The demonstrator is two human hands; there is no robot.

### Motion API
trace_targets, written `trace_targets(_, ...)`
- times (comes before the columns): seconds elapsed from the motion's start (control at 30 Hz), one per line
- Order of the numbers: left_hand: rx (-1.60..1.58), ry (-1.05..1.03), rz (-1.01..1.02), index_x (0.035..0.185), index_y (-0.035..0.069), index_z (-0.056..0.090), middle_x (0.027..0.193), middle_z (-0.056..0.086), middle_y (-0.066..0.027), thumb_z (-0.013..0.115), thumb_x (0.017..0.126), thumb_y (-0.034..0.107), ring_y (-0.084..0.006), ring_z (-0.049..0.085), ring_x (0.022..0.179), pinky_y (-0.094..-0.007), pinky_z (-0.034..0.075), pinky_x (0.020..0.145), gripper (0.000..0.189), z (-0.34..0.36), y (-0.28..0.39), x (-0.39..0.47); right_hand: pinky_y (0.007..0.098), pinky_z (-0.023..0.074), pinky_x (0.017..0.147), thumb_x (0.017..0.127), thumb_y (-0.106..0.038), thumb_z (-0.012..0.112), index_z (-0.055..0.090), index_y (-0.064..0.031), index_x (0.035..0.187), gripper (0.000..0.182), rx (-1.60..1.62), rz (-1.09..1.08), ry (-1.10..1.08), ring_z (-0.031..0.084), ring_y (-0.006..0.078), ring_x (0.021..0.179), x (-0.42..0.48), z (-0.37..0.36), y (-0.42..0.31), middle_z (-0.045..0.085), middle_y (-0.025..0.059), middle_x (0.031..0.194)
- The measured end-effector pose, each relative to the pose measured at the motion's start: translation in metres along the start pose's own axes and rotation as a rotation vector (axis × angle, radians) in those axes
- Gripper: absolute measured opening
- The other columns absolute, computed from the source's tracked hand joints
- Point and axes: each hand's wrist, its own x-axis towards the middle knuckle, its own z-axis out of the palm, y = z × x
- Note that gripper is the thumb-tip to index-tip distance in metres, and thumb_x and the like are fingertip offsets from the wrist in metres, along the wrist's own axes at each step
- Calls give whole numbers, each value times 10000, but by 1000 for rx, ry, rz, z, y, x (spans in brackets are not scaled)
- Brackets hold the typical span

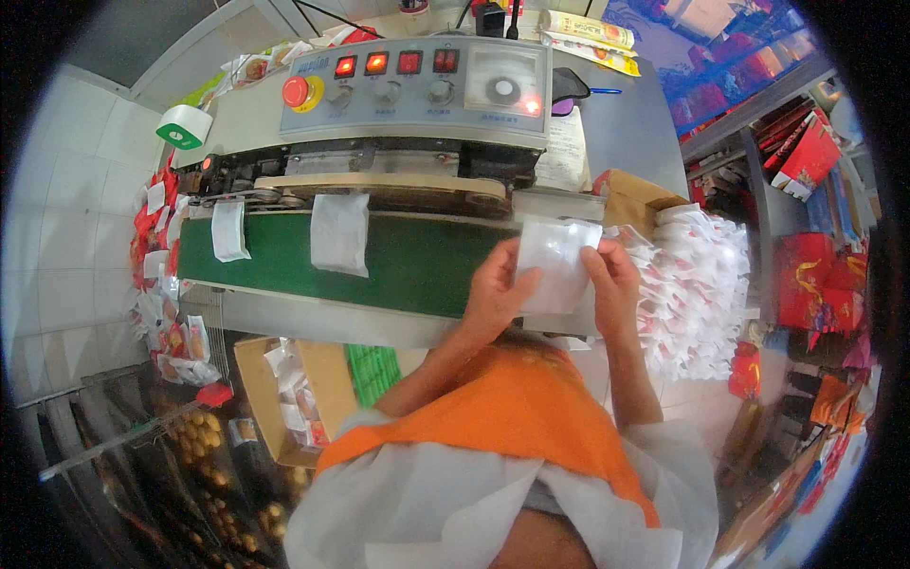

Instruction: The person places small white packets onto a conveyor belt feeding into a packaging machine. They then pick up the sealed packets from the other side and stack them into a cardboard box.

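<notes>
My left hand (503, 284) and my right hand (613, 277) grip a white packet (560, 267) by its two sides, near the right end of a continuous band sealer (416, 92). Two more white packets lie on the sealer's green conveyor belt (419, 263): a larger one (340, 235) near the middle and a narrower-looking one (229, 231) at the left. Their upper edges are at the sealing band. Some red switches on the control panel are lit. What the packet in my hands contains cannot be made out.
A big pile of white packets (693, 291) stands right of my right hand. Below the belt at the left is a cardboard box (327, 370) holding packets, beside a green plastic basket (373, 370). More packets heap up beyond the belt's left end. A metal table (633, 135) extends behind.
</notes>
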Motion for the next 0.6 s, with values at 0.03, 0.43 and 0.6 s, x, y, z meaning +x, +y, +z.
trace_targets(0.03,-14,35,-8,1015,6,492,915,552,-40,521,794,57,-87,509,820,-232,420,735,229,1,-1,0,174,370,637,814,-130,527,535,-33,911,137,11,5,29,460,30,706,-1,3,1,538,-39,794)
trace_targets(0.43,292,388,-89,808,-16,592,676,541,23,558,771,159,-35,451,620,-185,379,533,183,-23,-29,36,188,371,581,825,-155,506,505,-31,817,124,279,196,178,441,49,640,21,23,46,511,-13,737)
trace_targets(0.6,113,408,-181,755,-3,597,667,548,16,586,725,138,-49,461,592,-202,385,527,145,-36,-29,54,208,384,579,818,-143,504,509,-35,803,109,341,270,189,449,59,639,34,36,55,515,-4,729)
